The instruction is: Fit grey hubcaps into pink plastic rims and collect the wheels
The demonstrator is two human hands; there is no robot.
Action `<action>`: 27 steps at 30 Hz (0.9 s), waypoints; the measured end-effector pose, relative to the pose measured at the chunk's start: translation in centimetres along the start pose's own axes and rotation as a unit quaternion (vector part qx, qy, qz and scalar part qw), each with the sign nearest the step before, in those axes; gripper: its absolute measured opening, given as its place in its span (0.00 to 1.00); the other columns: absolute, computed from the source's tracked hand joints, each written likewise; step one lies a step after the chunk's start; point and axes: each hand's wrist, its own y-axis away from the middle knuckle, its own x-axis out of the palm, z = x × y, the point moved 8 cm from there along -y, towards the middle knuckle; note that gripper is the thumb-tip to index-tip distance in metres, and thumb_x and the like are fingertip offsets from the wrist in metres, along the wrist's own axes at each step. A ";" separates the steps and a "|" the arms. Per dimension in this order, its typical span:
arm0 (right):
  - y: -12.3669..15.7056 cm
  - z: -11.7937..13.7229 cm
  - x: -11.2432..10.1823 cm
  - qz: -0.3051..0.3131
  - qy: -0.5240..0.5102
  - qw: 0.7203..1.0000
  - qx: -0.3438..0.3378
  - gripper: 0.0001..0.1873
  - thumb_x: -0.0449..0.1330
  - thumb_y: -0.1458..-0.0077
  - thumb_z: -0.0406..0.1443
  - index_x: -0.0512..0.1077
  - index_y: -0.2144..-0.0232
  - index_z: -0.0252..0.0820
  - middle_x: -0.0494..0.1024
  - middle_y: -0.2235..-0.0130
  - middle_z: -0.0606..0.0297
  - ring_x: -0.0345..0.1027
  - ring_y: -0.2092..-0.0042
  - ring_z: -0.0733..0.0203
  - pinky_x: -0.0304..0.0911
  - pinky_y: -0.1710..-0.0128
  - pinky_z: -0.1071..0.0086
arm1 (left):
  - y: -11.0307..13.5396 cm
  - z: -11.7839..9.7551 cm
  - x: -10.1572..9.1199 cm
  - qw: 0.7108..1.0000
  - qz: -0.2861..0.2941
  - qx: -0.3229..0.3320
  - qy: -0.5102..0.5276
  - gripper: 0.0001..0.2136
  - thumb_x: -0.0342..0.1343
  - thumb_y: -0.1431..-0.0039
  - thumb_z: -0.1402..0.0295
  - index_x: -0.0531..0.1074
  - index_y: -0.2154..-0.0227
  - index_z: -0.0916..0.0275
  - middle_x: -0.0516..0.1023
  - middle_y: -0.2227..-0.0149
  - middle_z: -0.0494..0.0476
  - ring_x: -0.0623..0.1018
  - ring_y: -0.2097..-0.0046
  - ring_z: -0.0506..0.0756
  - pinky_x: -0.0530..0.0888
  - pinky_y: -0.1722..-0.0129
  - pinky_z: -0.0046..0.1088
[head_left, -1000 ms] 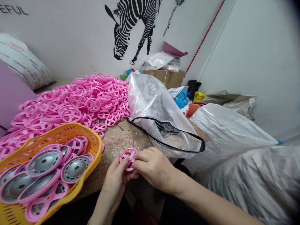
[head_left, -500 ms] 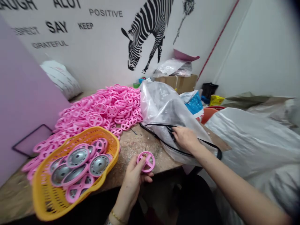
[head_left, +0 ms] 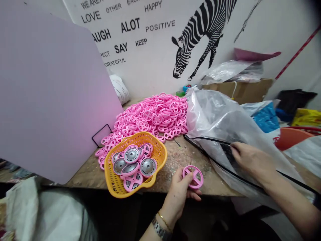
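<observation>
My left hand (head_left: pixel 179 192) is closed with thumb and fingers around a pink plastic spoked ring (head_left: pixel 196 182), held just over the table's front edge. At the mouth of a clear plastic bag (head_left: pixel 218 107), my right hand (head_left: pixel 247 159) has its fingers curled against dark contents; what they grip is hidden. To the left of my left hand stands a yellow basket (head_left: pixel 110 182) with several pink rings, many fitted with grey metallic discs (head_left: pixel 147 166). Behind the basket lies a large heap of pink spoked rings (head_left: pixel 152 115).
A pale purple panel (head_left: pixel 55 93) with a black wire frame (head_left: pixel 100 129) borders the worn table (head_left: pixel 173 155) on the left. At the back right stands a cardboard box (head_left: pixel 248 90). Beyond the bag are an orange container (head_left: pixel 293 137) and a blue bag (head_left: pixel 267 115).
The view has swung left, so everything sits further right and more of the purple panel shows. My left hand still holds the pink ring; my right hand stays at the bag's mouth.
</observation>
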 end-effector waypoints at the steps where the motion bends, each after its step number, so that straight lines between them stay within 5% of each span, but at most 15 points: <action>1: 0.3 -0.3 -0.3 -0.010 -0.010 1.000 0.006 0.13 0.51 0.38 0.40 0.74 0.60 0.44 0.82 0.60 0.57 0.75 0.62 0.50 0.62 0.67 0.62 | 0.0 0.0 0.0 1.000 -0.002 0.001 -0.001 0.18 0.61 0.47 0.57 0.67 0.61 0.64 0.74 0.72 0.51 0.76 0.78 0.49 0.73 0.82 0.20; 9: 2.6 -3.1 -2.4 -0.013 -0.114 0.988 0.107 0.09 0.55 0.42 0.43 0.72 0.64 0.50 0.80 0.70 0.55 0.74 0.68 0.46 0.60 0.68 0.57 | -0.1 0.2 -0.1 1.000 -0.004 0.012 -0.002 0.17 0.61 0.47 0.57 0.67 0.61 0.64 0.74 0.71 0.52 0.76 0.78 0.48 0.72 0.82 0.19; 15: 4.0 -3.8 -3.9 0.002 -0.322 0.923 0.209 0.06 0.59 0.48 0.43 0.72 0.68 0.50 0.78 0.76 0.56 0.75 0.71 0.48 0.63 0.67 0.57 | 0.0 -0.4 0.0 1.000 -0.014 0.016 -0.005 0.19 0.62 0.48 0.56 0.68 0.61 0.65 0.75 0.71 0.52 0.76 0.79 0.48 0.72 0.82 0.20; 18: 4.3 -2.7 -5.1 -0.022 -0.370 0.909 0.193 0.12 0.58 0.49 0.46 0.73 0.67 0.46 0.78 0.75 0.57 0.75 0.72 0.50 0.65 0.67 0.59 | 0.1 -0.6 0.0 1.000 -0.017 0.016 -0.005 0.18 0.63 0.48 0.57 0.69 0.60 0.64 0.75 0.70 0.52 0.77 0.76 0.49 0.73 0.80 0.21; 24: 4.7 -2.1 -5.3 -0.037 -0.294 0.943 0.154 0.13 0.56 0.45 0.45 0.74 0.64 0.44 0.79 0.73 0.64 0.75 0.70 0.54 0.65 0.65 0.63 | 0.0 -0.7 0.1 1.000 -0.011 0.009 -0.012 0.17 0.63 0.46 0.58 0.69 0.61 0.64 0.74 0.70 0.51 0.77 0.75 0.48 0.74 0.79 0.20; 27: 4.9 -2.3 -5.9 -0.072 -0.317 0.933 0.155 0.12 0.57 0.44 0.45 0.74 0.64 0.44 0.78 0.73 0.64 0.74 0.70 0.55 0.65 0.66 0.64 | 0.0 -0.8 0.1 1.000 -0.011 0.009 -0.015 0.16 0.63 0.46 0.59 0.69 0.60 0.64 0.74 0.70 0.51 0.77 0.74 0.49 0.75 0.78 0.21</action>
